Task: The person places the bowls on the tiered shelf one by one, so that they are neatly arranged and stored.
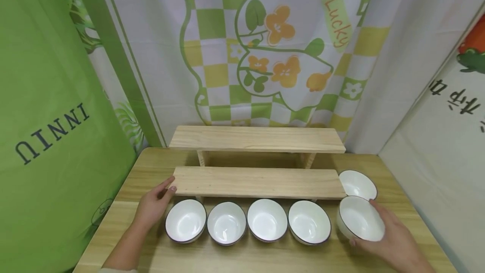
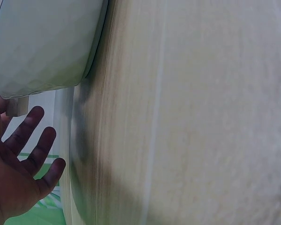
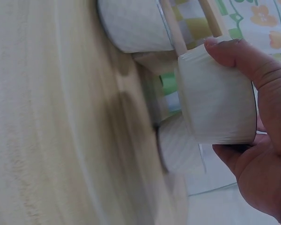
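Though empty, white bowl [image 1: 361,218] pinched by right hand [image 1: 394,238]; left hand [image 1: 152,206] spread against lower shelf [image 1: 257,182]

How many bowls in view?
6: four bowls in front of the lower shelf, one by its right end, one in the right grip. More may hide beneath the shelf.

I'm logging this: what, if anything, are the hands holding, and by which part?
The right hand holds a white bowl by its outer side. The left hand touches the front shelf at one end; whether it grips is unclear.
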`<state>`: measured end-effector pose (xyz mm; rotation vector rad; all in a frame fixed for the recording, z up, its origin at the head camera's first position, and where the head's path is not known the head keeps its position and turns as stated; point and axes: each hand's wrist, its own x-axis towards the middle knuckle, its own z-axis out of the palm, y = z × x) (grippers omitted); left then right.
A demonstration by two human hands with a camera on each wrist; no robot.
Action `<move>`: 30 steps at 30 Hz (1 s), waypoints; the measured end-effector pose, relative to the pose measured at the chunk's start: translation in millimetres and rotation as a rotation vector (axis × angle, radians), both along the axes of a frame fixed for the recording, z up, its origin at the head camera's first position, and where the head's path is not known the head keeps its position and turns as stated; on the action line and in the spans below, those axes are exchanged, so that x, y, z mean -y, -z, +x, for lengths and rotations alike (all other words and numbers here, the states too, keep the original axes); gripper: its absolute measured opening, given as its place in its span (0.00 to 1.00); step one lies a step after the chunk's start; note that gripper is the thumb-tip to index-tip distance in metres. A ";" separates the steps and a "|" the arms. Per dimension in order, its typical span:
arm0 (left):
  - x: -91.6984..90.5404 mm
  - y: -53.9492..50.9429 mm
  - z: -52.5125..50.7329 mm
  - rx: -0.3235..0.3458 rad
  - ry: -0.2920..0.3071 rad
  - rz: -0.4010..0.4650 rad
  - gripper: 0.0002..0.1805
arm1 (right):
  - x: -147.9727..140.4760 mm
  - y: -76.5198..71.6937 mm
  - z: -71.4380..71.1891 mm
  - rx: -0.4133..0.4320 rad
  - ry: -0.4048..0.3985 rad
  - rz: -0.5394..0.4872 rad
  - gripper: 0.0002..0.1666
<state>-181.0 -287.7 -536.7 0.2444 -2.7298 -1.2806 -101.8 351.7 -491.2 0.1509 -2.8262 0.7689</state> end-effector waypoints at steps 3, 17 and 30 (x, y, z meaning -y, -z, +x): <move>1.3 1.1 -1.7 0.005 -0.008 0.016 0.32 | 3.5 -8.5 -2.0 0.004 0.006 0.006 0.73; 0.9 1.1 -1.8 0.012 -0.012 0.035 0.32 | 25.3 -44.5 -16.3 0.034 0.017 -0.006 0.73; 0.1 0.1 -1.3 0.029 -0.021 0.027 0.33 | 51.9 -66.5 -37.3 -0.042 -0.051 -0.023 0.70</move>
